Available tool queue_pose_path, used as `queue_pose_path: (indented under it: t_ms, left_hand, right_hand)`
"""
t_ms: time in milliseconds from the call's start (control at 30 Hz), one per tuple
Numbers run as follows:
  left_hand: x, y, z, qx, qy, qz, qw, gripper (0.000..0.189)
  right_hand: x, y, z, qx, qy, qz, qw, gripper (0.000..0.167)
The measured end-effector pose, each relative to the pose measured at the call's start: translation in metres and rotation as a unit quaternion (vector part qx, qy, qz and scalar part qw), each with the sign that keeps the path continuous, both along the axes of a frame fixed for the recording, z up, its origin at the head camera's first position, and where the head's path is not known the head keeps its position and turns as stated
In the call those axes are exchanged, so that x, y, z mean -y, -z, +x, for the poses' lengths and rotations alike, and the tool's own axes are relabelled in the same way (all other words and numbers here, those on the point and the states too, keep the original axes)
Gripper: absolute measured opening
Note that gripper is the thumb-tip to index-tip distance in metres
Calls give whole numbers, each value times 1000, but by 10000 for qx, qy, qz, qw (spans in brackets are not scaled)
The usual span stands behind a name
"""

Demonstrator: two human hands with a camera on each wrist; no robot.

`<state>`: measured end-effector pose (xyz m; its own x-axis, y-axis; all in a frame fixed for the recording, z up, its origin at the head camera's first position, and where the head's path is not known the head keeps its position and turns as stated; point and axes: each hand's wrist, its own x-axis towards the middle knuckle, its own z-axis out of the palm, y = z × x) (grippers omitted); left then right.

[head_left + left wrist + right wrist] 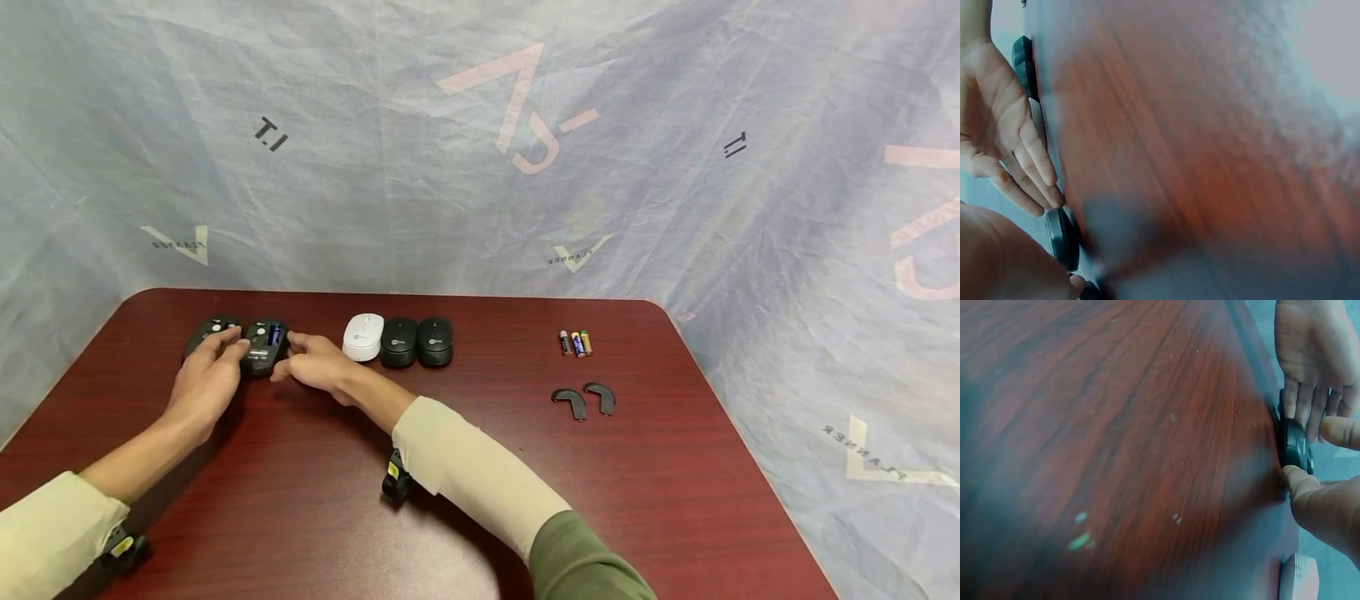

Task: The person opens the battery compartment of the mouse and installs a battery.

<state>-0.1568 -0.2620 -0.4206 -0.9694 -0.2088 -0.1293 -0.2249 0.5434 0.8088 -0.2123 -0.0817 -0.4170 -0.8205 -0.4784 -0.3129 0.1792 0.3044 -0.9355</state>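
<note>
Two black computer mice lie belly up side by side at the table's far left in the head view. One is the outer mouse (212,326); the other, the inner mouse (264,354), has its battery bay uncovered, with a blue battery (275,334) in it. My left hand (207,375) reaches between them, fingers extended, thumb near the inner mouse's left edge. Against that mouse's right side my right hand (318,362) rests its fingertips, thumb lower down. In the left wrist view the right hand's fingers look straight, touching the mouse (1063,240). The left fingertips are partly hidden.
A white mouse (363,337), a black mouse (398,342) and another black mouse (435,342) stand upright in a row. Farther right lie three small batteries (577,343) and two curved black covers (586,401). A printed cloth (390,167) hangs behind the table (465,533).
</note>
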Motion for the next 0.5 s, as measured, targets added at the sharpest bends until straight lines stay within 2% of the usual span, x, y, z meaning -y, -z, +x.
queue_pose_path:
  t_ms: [233,500]
  left_hand:
    - [-1,3,7,-231,-79,-144,9996,70]
    - [-3,3,10,-459,-89,-225,9987,69]
  right_hand:
    - [-14,2,6,-14,-205,-165,9997,87]
    - [-39,-5,14,-209,-653,-250,9973,86]
